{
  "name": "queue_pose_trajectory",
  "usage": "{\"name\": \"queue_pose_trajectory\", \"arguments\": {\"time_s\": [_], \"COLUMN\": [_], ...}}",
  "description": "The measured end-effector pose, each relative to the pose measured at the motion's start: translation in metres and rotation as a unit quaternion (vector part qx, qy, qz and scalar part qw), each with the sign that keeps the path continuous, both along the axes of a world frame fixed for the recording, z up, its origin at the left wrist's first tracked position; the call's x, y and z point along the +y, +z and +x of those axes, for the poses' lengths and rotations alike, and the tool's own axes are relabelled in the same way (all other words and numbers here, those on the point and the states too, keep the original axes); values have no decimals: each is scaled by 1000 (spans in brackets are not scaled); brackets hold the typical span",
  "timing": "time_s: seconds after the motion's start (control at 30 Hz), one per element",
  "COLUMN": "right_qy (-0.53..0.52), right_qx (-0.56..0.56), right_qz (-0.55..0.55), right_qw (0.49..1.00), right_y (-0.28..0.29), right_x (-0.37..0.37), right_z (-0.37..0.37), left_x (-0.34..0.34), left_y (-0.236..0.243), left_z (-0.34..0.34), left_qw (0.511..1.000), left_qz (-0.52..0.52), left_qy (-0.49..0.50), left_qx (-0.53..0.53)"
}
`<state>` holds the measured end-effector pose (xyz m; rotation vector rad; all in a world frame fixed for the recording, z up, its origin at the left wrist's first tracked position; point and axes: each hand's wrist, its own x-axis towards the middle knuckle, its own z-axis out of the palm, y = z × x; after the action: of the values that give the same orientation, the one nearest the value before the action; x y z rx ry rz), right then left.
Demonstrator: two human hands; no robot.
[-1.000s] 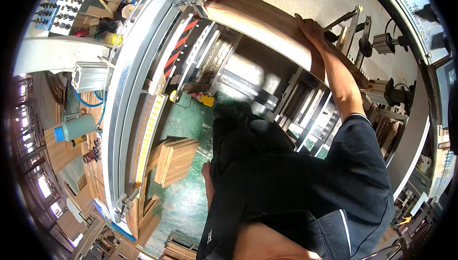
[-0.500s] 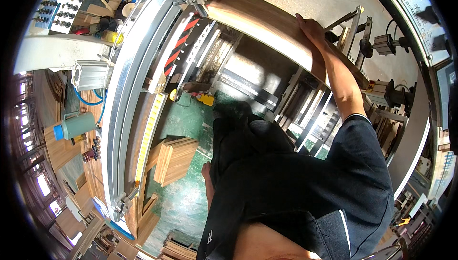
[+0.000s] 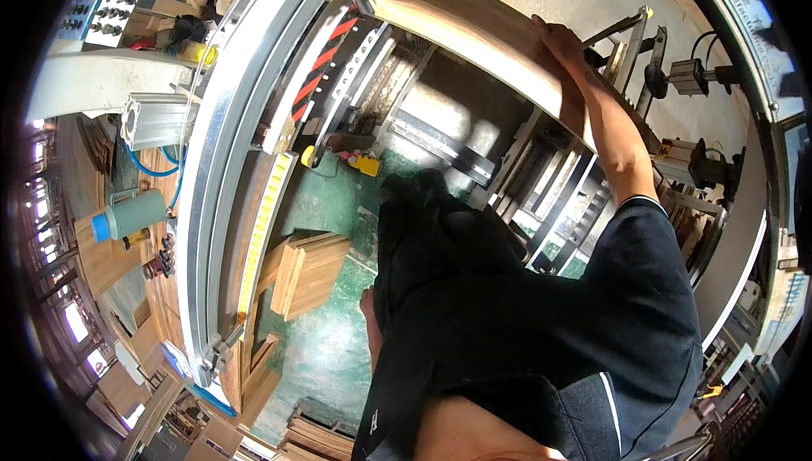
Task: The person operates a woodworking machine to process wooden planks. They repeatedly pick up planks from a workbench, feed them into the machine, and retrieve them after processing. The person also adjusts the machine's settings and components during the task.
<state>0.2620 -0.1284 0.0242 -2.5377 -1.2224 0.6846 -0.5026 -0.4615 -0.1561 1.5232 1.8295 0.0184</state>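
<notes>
A long brown wooden board (image 3: 482,21) with a pale near edge lies across the machine frame at the far side. My right hand (image 3: 565,45) is on its far edge toward the right end, fingers bent over the edge and partly hidden. My left hand (image 3: 368,304) hangs low beside my body, with only a sliver showing past the black shirt. Its fingers are mostly hidden, and I see nothing held in it. Close to that hand, a stack of wooden panels (image 3: 309,275) stands at the left.
A curved-looking metal beam (image 3: 207,173) with a yellow scale strip (image 3: 264,233) runs along my left. A green jug with a blue cap (image 3: 131,216) stands beyond it. Metal rails and clamps (image 3: 689,76) lie ahead and right. More wood (image 3: 317,440) is stacked at lower left.
My right hand stays on the board's far edge, and the board keeps its place in the frame. The whole view has shifted slightly; my left hand still hangs down.
</notes>
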Motion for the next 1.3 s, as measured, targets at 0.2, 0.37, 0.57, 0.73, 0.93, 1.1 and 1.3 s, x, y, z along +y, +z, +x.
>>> {"name": "queue_pose_trajectory", "arguments": {"time_s": [0.2, 0.37, 0.57, 0.73, 0.93, 1.1, 1.3], "right_qy": [18, 6, -17, -155, -303, -433, -614], "right_qx": [5, 134, 206, 310, 271, 372, 218], "right_qz": [21, -13, -5, -43, 43, 186, 231], "right_qw": [1000, 991, 978, 937, 913, 800, 722], "right_y": [-15, -2, 13, 36, 36, 17, 17], "right_x": [-6, 1, -69, -123, -169, -187, -160], "right_z": [21, 2, -58, -127, -142, -110, -105], "left_x": [9, 8, 41, 75, 139, 160, 164], "left_y": [16, 35, 26, 8, 30, 85, 87], "left_z": [0, -18, -51, -65, -72, -55, -78], "left_qw": [982, 983, 991, 974, 897, 855, 882], "left_qz": [-8, 35, 39, -27, 52, -206, -210], "left_qy": [-159, -149, -128, -220, -432, 374, 356], "left_qx": [99, 104, 25, 49, 75, -294, -227]}}
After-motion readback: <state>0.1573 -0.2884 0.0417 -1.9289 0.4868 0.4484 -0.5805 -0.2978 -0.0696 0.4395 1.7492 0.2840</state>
